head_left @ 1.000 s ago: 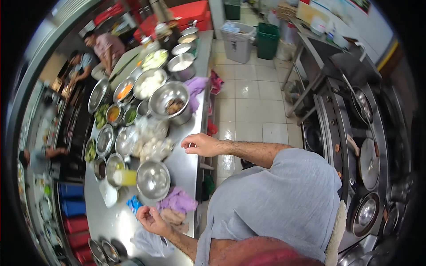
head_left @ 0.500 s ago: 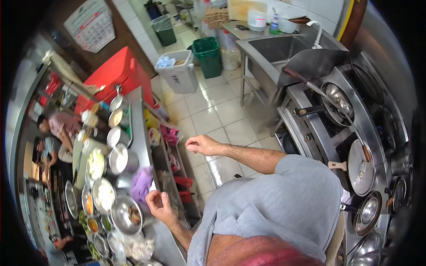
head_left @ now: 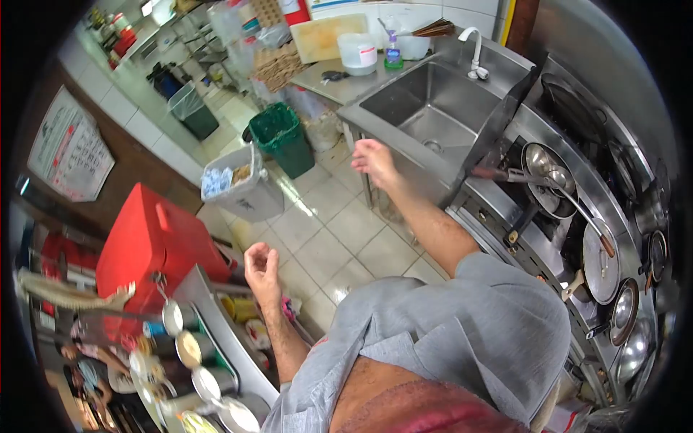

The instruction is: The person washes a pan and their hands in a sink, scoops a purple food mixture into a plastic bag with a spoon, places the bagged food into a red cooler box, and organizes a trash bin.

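Note:
My left hand (head_left: 263, 274) hangs in the air over the floor, just beyond the edge of the steel counter (head_left: 203, 302), its fingers loosely curled with nothing seen in them. Higher up, my right hand (head_left: 374, 163) is held out in front of the steel sink (head_left: 432, 108), fingers partly bent and apart, touching nothing visible. A white tap (head_left: 473, 54) rises behind the sink basin. On the ledge beside it stand a soap bottle (head_left: 393, 54) and a white tub (head_left: 357, 55).
A grey bin (head_left: 249, 189) and a green bin (head_left: 283, 141) stand on the tiled floor (head_left: 354, 224). A red cooler (head_left: 137, 252) is at the left. The stove with pans (head_left: 600, 261) runs along the right. Two people appear at the lower left.
The view has swung from the food counter toward the sink. My right hand has moved up and forward toward the sink, and my left hand has left the counter and is now over the floor.

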The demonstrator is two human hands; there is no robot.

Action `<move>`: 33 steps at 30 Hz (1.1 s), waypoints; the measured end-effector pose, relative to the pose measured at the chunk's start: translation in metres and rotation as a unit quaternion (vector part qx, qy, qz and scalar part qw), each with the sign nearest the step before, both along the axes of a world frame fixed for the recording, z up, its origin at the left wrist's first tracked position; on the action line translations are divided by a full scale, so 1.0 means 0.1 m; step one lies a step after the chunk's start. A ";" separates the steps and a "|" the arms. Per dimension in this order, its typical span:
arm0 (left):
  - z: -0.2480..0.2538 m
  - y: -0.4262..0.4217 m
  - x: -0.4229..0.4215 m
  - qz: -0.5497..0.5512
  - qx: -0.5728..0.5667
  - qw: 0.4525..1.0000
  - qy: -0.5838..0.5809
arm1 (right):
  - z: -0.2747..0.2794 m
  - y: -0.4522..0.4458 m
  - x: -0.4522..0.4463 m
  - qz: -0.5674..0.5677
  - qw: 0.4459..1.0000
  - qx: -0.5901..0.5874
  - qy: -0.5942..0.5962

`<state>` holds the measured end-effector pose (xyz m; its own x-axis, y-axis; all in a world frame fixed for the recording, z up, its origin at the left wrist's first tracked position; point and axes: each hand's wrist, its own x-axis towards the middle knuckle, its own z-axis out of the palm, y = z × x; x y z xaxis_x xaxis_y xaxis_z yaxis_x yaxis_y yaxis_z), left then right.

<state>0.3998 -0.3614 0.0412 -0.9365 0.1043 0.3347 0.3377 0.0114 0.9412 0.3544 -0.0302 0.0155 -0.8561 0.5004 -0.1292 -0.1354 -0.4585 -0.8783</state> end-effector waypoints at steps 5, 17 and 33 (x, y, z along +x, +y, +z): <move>0.08 1.14 -1.30 -0.161 -0.097 0.982 0.014 | -0.19 1.61 -0.92 -0.259 0.955 -0.141 0.034; 0.84 4.99 -3.62 -0.372 -0.291 0.840 0.267 | -1.29 6.29 -1.41 -0.575 0.793 0.135 -0.150; 0.28 9.17 -5.78 -0.430 -0.623 0.487 0.437 | -0.51 6.49 -0.96 -0.547 0.773 0.077 -0.313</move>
<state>-0.1782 0.5554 0.0692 0.0750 0.9633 -0.2578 0.9865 -0.1093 -0.1216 0.2581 0.6184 -0.0351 0.2960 0.9311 -0.2133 0.1051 -0.2537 -0.9616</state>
